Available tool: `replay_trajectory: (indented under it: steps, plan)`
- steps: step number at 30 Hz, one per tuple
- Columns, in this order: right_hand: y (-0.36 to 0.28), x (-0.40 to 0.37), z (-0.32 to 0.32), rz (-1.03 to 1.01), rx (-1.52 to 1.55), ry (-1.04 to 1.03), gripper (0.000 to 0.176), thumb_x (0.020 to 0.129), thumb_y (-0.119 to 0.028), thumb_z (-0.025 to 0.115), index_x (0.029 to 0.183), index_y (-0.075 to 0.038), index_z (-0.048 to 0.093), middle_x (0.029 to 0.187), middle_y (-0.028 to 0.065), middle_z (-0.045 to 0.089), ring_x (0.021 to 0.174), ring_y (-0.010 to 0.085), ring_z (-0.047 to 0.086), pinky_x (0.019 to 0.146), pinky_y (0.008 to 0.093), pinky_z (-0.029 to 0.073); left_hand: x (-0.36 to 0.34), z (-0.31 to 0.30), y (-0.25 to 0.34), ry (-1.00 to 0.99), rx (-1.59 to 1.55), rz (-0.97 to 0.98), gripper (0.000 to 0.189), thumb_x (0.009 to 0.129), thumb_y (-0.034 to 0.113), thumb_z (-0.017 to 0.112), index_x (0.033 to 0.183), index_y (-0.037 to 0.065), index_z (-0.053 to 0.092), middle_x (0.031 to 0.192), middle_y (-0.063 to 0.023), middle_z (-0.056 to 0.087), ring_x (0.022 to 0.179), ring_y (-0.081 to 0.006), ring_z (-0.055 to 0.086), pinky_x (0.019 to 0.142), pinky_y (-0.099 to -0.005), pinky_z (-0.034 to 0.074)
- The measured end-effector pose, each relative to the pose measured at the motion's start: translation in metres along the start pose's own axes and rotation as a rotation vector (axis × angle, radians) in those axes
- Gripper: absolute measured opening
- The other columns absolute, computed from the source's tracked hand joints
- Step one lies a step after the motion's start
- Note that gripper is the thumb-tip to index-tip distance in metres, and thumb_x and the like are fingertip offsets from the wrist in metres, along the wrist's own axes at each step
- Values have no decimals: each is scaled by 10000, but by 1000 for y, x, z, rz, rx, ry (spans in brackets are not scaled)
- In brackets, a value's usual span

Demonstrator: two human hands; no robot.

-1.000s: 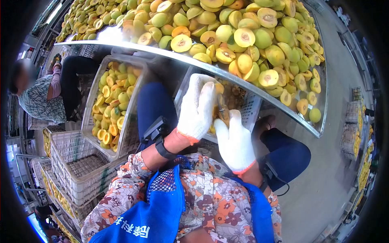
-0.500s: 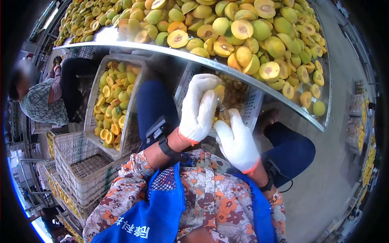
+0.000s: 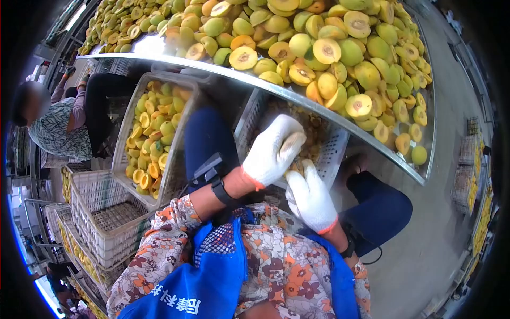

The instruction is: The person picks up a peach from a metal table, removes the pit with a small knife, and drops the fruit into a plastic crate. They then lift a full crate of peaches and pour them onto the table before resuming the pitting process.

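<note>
Both my hands wear white knitted gloves and work close together over a white plastic crate (image 3: 334,151) between my knees. My left hand (image 3: 273,151) is closed around a halved yellow fruit (image 3: 292,142), cut face turned toward the right hand. My right hand (image 3: 309,195) sits just below it, fingers curled, touching the fruit; whatever it holds is hidden between the hands. The crate under them contains brownish pits and scraps.
A steel table (image 3: 319,106) heaped with halved and whole yellow-green fruit runs across the top. A crate of pitted halves (image 3: 151,135) stands at my left knee, with stacked crates (image 3: 101,218) below it. Another person (image 3: 56,125) sits at far left.
My left hand has rolled the fruit over and dropped slightly toward the crate; the right hand has slid lower beneath it. The small tool glimpsed between the hands earlier is hidden now.
</note>
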State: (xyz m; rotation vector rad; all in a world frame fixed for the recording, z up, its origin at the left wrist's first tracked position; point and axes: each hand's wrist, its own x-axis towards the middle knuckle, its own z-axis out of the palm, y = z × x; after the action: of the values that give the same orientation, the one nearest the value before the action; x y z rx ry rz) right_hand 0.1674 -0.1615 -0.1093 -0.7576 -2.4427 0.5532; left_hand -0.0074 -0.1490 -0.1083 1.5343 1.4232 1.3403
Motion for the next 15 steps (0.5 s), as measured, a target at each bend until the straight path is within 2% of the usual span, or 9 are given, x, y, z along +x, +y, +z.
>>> replay_trajectory:
  steps: [1,2,3,4,7,10,11,13,15]
  plan:
    - [-6,2,-4,351,508,-50,220,1033,-170,562,1225,-82,503,785,46,535,561,135,516,475,287,401,-3,1,-2,49,-1,113,154,1041,148,502,1079,27,590,903,-65,644,796,-127,626,729,-283,523]
    - [-14,4,-10,708,1014,-104,207,1055,-206,541,1224,-98,488,734,19,498,520,107,470,444,270,364,-7,-1,-4,53,1,109,154,1041,148,502,1079,27,590,903,-65,644,796,-127,626,729,-283,523]
    - [-18,8,-15,1061,1516,-156,199,1076,-242,521,1222,-115,474,683,-9,462,479,79,424,413,253,327,-4,-6,2,-19,-23,-32,157,1042,152,508,1084,25,589,929,-68,647,815,-129,628,750,-284,523]
    - [-20,11,-20,1058,1512,-160,199,1076,-242,521,1222,-115,474,683,-9,462,479,79,424,413,253,327,-3,-9,5,-89,-50,-173,160,1044,157,515,1089,23,588,955,-71,651,834,-131,630,772,-284,523]
    - [-23,14,-27,1143,1620,-207,179,1078,-229,516,1218,-130,463,679,-20,444,448,70,389,391,243,304,-1,-9,1,-95,-182,-282,166,1048,170,523,1093,27,593,1000,-80,662,869,-131,636,810,-290,524]
    - [-26,15,-29,1120,1651,-201,162,1089,-257,499,1202,-151,451,678,-22,441,419,67,361,370,236,278,-4,-13,-1,-137,-318,-277,184,1054,183,513,1116,26,587,1033,-90,672,897,-138,643,833,-292,526]
    - [-26,17,-31,1108,1746,-229,142,1092,-283,494,1149,-157,462,670,-21,443,409,69,355,369,234,273,-6,-11,-1,-140,-323,-282,184,1054,183,513,1116,26,587,1033,-90,672,897,-138,643,833,-292,526]
    - [-25,19,-33,1104,1837,-252,147,1095,-308,490,1095,-162,474,662,-20,444,398,71,350,367,233,269,-10,-5,2,19,-423,-201,203,1057,195,504,1141,25,576,1041,-101,678,913,-142,647,844,-292,531]
    - [-25,20,-33,1134,1995,-236,208,1095,-346,486,985,-171,480,629,-23,423,377,77,332,362,231,266,-3,-8,-5,-21,-502,-244,213,1049,193,511,1149,13,567,1059,-110,679,919,-153,653,843,-291,534]
